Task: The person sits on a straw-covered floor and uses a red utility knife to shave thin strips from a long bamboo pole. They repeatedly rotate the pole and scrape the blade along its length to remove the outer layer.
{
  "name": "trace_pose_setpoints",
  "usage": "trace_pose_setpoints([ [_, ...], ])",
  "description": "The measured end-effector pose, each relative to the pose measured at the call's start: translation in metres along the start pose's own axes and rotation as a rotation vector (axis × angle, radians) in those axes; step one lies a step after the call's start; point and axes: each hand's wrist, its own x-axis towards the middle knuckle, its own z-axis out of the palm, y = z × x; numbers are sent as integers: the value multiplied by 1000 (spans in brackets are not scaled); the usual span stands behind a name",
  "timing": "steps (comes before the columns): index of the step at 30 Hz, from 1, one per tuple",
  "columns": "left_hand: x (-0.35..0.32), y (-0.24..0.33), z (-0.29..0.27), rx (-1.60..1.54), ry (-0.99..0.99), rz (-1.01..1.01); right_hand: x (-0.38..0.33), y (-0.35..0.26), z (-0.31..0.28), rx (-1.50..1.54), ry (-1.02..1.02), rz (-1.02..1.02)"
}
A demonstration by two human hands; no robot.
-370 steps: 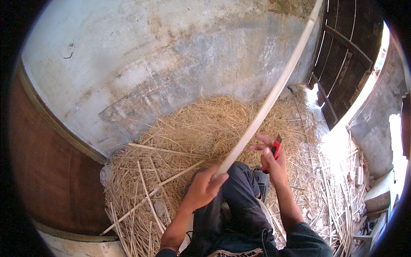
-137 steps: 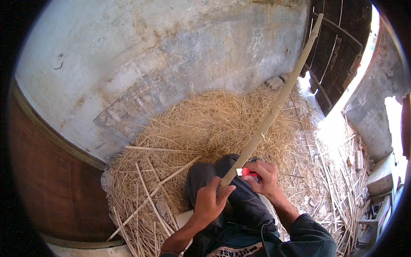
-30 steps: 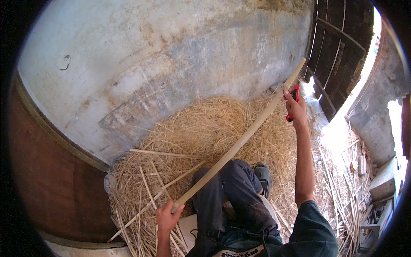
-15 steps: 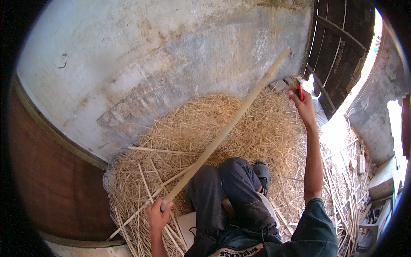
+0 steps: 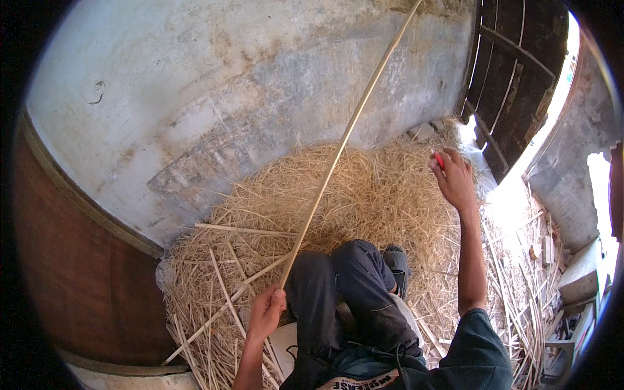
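My left hand (image 5: 265, 313) grips the near end of a long pale bamboo strip (image 5: 344, 140), which rises steeply up and to the right toward the top of the view in front of the grey wall. My right hand (image 5: 454, 179) is stretched out to the right, away from the strip, closed around a small red-handled tool (image 5: 439, 159) of which only a bit shows. I sit with my dark-trousered knees (image 5: 338, 273) over a heap of pale shavings (image 5: 364, 195).
A stained grey wall (image 5: 260, 84) stands ahead, a brown wooden panel (image 5: 71, 273) at the left, a dark slatted door (image 5: 520, 71) at the upper right. Several loose strips (image 5: 227, 286) lie in the shavings at left; more sticks (image 5: 526, 286) litter the ground at right.
The strip has swung more upright and its far end has left my right hand, which has dropped down and to the right with the red tool. My left hand still holds the near end.
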Motion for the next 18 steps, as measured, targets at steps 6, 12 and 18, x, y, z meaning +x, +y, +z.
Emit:
trace_pose_setpoints([
  [6,18,53,34,-579,-506,-237,-30,-40,11,754,-261,87],
  [12,27,84,67,-649,-775,-338,-74,-110,-3,1096,-413,188],
  [18,28,89,91,-738,-873,-323,-99,-146,-7,1631,-420,194],
])
